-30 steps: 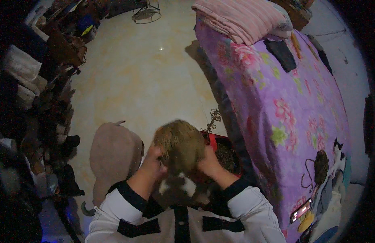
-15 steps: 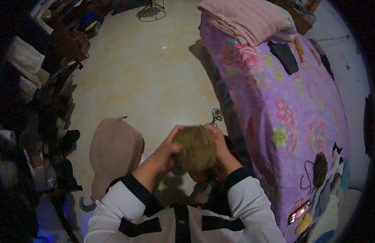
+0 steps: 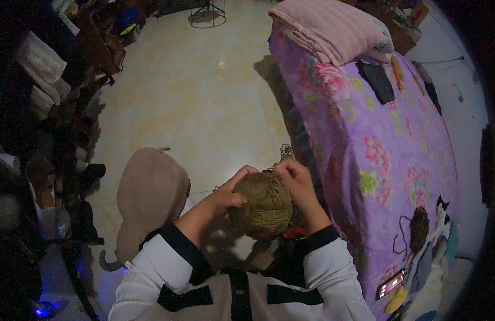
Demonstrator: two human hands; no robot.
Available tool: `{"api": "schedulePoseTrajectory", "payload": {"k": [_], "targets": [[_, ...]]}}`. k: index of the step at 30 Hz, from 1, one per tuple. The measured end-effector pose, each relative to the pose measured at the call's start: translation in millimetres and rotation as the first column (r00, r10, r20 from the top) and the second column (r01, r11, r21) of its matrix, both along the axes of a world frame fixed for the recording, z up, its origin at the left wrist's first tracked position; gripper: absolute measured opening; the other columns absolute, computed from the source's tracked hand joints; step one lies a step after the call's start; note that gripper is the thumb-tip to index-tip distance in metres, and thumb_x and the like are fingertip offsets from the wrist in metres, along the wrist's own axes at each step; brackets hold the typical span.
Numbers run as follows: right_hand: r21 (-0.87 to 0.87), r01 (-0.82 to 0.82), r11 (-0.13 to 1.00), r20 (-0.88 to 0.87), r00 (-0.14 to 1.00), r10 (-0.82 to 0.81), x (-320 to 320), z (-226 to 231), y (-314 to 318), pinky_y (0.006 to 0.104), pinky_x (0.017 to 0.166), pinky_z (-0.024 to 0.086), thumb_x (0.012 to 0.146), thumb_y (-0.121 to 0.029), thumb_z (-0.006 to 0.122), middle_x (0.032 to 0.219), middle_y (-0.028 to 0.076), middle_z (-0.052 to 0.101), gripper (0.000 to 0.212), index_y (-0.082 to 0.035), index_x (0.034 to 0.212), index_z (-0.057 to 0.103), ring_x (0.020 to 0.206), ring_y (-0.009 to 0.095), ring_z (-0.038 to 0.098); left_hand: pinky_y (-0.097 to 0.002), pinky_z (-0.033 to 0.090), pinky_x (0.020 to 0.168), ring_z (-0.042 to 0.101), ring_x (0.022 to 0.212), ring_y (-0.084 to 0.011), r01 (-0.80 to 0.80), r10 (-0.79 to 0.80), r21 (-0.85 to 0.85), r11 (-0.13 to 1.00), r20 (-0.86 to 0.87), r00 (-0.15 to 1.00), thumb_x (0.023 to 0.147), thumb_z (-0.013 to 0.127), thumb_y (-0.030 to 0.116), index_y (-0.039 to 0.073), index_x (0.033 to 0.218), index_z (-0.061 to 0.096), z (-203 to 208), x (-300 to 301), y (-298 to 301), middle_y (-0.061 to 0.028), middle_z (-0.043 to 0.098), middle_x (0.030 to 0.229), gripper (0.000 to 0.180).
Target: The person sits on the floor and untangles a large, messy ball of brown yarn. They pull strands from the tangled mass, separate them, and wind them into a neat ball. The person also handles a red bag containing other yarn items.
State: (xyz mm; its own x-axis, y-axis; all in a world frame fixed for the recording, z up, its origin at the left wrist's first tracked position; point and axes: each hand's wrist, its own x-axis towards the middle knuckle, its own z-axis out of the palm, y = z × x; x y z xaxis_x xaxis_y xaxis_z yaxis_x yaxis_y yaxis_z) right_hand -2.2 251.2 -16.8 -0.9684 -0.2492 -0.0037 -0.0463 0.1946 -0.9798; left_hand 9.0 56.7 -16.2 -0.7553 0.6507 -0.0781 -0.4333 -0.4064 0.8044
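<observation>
An olive-brown ball of yarn (image 3: 264, 207) with wound strands is held in front of my body, above my lap. My left hand (image 3: 229, 193) grips its left side, thumb across the front and fingers over the top. At the ball's upper right edge, the fingers of my right hand (image 3: 297, 183) are pinched together on the yarn; the strand between them is too fine to make out. A tangle of dark loose yarn (image 3: 286, 152) shows just beyond my right hand. Something red (image 3: 294, 232) lies below the ball, partly hidden.
To the right is a bed with a purple floral cover (image 3: 359, 139), bearing a folded pink quilt (image 3: 333, 32), a brown yarn bundle (image 3: 419, 230), a phone (image 3: 390, 283) and cloths. A beige cushioned seat (image 3: 151, 187) stands left; dark clutter lines the far left.
The ball has turned and moved slightly down and right. My right hand has shifted from gripping its side to a pinch at its upper right edge; my left hand still holds on.
</observation>
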Motion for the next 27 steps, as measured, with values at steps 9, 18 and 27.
{"api": "schedulePoseTrajectory", "payload": {"k": [9,18,27], "targets": [[0.349,-0.313,0.883,0.074,0.949,0.307,34.6,-2.3,-41.5,0.0332,0.061,0.042,0.079,-0.011,0.049,0.072,0.012,0.055,0.011,-0.002,0.084,0.052,0.067,0.023,0.053,-0.0400,0.042,0.085,0.044,0.102,-0.0247,-0.624,0.600,0.110,0.773,0.190,0.777,0.067,0.057,0.017,0.013,0.118,0.031,-1.3,-8.2,-19.3,-0.0089,0.041,0.112,0.058],[0.111,-0.036,0.993,-0.128,0.990,0.050,13.1,33.8,-10.8,0.0259,0.054,0.040,0.079,-0.015,0.053,0.061,0.006,0.052,0.015,-0.001,0.073,0.052,0.058,0.012,0.049,-0.0352,0.034,0.091,0.038,0.109,-0.0221,-0.076,0.062,-0.161,0.984,-0.094,0.994,0.058,0.064,0.020,0.010,0.122,0.028,2.0,31.7,2.5,-0.0091,0.039,0.115,0.074],[0.352,-0.206,0.913,-0.123,0.957,0.263,50.3,-2.1,-53.0,0.0357,0.060,0.042,0.077,-0.012,0.051,0.073,0.018,0.056,0.010,-0.003,0.079,0.055,0.064,0.028,0.055,-0.0356,0.038,0.086,0.044,0.101,-0.0201,-0.670,0.658,-0.026,0.742,0.217,0.721,0.069,0.056,0.013,0.009,0.116,0.032,11.1,7.3,-15.2,-0.0089,0.044,0.108,0.053]]}}
